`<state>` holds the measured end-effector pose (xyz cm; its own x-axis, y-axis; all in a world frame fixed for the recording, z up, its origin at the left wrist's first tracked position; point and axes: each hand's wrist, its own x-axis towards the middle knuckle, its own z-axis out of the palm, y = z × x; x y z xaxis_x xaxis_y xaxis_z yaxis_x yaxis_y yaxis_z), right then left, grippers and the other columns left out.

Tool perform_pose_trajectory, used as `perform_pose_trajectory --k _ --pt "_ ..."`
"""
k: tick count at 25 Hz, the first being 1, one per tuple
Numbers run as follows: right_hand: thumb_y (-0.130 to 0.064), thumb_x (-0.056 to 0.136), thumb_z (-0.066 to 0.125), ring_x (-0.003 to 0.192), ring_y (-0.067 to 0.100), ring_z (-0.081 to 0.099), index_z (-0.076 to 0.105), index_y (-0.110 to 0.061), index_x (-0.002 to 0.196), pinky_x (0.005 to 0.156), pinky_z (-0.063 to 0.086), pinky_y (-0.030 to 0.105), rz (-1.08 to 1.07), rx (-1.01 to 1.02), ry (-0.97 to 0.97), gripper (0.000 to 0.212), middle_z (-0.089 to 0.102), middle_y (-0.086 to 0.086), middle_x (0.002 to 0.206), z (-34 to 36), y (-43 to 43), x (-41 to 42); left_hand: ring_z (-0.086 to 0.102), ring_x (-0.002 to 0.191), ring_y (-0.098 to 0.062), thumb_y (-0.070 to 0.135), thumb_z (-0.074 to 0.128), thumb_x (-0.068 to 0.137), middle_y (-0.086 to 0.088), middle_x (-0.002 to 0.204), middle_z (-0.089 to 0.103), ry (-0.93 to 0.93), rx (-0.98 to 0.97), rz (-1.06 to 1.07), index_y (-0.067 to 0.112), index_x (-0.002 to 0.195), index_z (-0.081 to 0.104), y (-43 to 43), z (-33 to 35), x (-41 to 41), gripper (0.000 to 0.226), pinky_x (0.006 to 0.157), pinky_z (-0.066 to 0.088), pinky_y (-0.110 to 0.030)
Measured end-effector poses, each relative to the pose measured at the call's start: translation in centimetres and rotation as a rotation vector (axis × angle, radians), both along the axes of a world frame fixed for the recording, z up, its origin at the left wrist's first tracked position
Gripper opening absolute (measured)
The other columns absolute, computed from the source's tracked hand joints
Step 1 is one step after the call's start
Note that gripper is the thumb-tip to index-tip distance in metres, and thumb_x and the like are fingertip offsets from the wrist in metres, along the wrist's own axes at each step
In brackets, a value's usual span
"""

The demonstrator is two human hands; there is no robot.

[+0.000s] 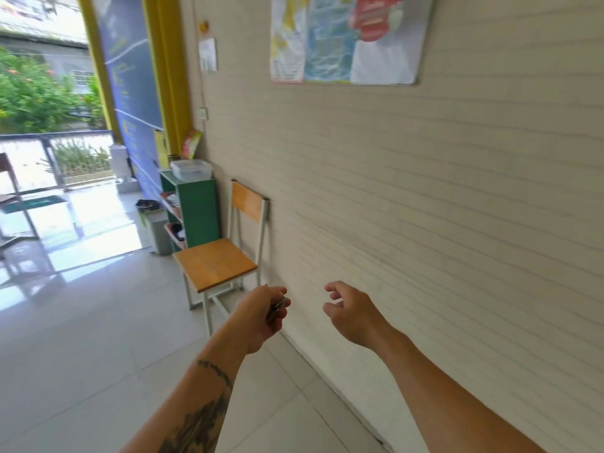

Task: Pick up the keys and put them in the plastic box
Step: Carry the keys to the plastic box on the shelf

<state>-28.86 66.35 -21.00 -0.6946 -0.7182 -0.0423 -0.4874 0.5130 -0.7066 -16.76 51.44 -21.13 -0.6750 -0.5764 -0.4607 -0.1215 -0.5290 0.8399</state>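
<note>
My left hand is stretched out in front of me, low in the head view, closed around a bunch of metal keys that pokes out between the fingers. My right hand hovers beside it with curled, parted fingers and holds nothing. The clear plastic box with a lid stands far ahead on top of a green shelf unit against the wall, well beyond both hands.
A wooden chair with a white metal frame stands against the beige wall between me and the shelf. A grey bin sits left of the shelf. Tiled floor stretches to the left toward an open doorway.
</note>
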Motion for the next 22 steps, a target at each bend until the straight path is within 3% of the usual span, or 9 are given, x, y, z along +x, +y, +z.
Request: perform_pose_trajectory --k 10,22 --pt "-0.025 0.095 0.053 0.123 0.021 0.053 0.051 -0.017 0.137 0.099 0.044 0.032 0.288 -0.071 -0.022 0.044 0.054 0.008 0.139 0.5 -27.1 -7.6 0.05 0.059 -0.014 0.0 0.045 0.089 -0.012 0.081 0.058 -0.093 -0.058 0.266 0.005 0.103 0.059 -21.6 1.7 -2.1 0.021 0.054 0.041 -0.023" --pt "-0.03 0.091 0.051 0.123 0.018 0.052 0.05 -0.025 0.137 0.105 0.045 0.042 0.488 -0.042 0.067 0.047 0.054 0.0 0.139 3.2 -56.3 -9.9 0.049 0.06 -0.014 0.002 0.048 0.09 -0.012 0.083 0.057 0.02 -0.108 0.433 0.005 0.106 0.058 -49.0 3.9 -2.8 0.019 0.048 0.041 -0.021"
